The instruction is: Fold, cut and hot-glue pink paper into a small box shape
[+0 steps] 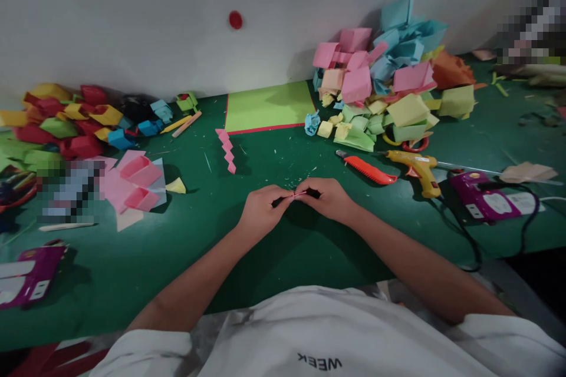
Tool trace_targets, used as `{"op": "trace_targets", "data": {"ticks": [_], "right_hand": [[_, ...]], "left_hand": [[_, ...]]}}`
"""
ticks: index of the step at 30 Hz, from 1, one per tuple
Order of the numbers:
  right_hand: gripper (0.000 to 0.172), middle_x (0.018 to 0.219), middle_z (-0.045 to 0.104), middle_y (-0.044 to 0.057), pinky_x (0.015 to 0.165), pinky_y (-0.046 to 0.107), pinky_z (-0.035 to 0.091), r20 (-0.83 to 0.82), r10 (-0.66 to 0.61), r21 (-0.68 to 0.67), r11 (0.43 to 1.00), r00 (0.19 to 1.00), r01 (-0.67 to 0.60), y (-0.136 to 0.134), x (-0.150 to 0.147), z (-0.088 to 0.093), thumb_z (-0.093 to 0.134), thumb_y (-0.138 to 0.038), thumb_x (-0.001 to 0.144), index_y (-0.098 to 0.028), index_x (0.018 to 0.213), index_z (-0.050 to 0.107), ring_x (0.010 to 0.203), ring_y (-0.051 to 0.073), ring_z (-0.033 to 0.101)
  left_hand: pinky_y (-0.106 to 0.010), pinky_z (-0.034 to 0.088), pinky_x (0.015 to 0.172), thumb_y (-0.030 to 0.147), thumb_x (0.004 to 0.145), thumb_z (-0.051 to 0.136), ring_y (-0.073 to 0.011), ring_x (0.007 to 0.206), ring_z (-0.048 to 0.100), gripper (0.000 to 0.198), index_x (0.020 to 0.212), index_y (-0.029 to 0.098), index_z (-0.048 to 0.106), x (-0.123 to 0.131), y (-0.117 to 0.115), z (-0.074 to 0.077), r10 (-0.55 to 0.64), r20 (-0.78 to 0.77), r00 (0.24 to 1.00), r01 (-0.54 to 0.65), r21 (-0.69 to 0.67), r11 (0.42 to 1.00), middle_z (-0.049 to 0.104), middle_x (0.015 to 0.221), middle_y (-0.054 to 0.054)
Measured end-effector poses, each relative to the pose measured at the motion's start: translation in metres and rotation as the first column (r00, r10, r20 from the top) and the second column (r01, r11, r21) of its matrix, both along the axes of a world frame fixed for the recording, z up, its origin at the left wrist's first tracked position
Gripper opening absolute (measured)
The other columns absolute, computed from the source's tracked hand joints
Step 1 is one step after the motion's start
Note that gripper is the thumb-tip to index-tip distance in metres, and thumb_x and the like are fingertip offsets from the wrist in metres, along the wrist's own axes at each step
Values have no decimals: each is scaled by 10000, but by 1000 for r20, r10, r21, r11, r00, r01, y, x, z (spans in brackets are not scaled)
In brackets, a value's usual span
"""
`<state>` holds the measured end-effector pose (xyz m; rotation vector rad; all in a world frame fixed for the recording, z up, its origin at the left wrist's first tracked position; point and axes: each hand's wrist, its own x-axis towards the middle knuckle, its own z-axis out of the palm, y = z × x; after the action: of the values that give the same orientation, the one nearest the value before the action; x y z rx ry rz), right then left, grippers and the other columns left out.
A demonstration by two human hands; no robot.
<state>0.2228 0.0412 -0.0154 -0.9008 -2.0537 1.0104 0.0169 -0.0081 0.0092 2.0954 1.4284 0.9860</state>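
My left hand (262, 207) and my right hand (326, 197) meet over the middle of the green table (274, 259). Both pinch a small pink strip of paper (299, 194) between their fingertips, just above the table top. The fingers of both hands are closed on it. A folded pink zigzag strip (226, 149) lies on the table a little beyond my left hand.
A green sheet on a red one (267, 107) lies by the wall. Piles of folded coloured paper sit at the back right (389, 82) and far left (57, 121). An orange cutter (367, 168), a yellow glue gun (418, 168) and purple boxes (481, 197) (30, 274) lie around.
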Motion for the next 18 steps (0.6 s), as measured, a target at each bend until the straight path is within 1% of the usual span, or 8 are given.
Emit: {"op": "trace_targets", "data": {"ticks": [4,8,14,18], "right_hand": [[114,830,760,22,631,260,489,8,-35,29,999,999,35,-2,-2,-1,660,-319,931,-240,890,731,704,161,673],[84,825,756,24,627,264,489,-3,-60,49,997,998,61,-5,-2,-1,663,-292,919,-236,884,715,711,167,678],[91,819,735,29,645,262,486,-53,-35,61,997,998,38,-4,1,5,654,-291,911,-215,874,688,707,156,664],[94,780,700,14,592,249,459,-85,21,42,999,996,-18,-3,2,7,670,-302,903,-212,879,664,641,133,612]], "left_hand": [[-258,556,662,243,931,658,-170,745,731,128,912,221,783,1,-1,-1,12,-8,1000,-12,6,1000,790,851,-27],[-265,563,684,226,934,635,-179,796,744,140,937,211,773,2,-2,0,2,0,1000,-2,16,1000,794,894,-37],[-289,585,790,254,928,629,-186,872,748,186,1049,200,758,1,-4,6,-111,9,994,111,21,994,793,972,-53],[-285,581,793,228,887,662,-186,869,741,205,1071,202,747,-5,-2,13,-182,-5,983,182,4,983,788,994,-50]]}}
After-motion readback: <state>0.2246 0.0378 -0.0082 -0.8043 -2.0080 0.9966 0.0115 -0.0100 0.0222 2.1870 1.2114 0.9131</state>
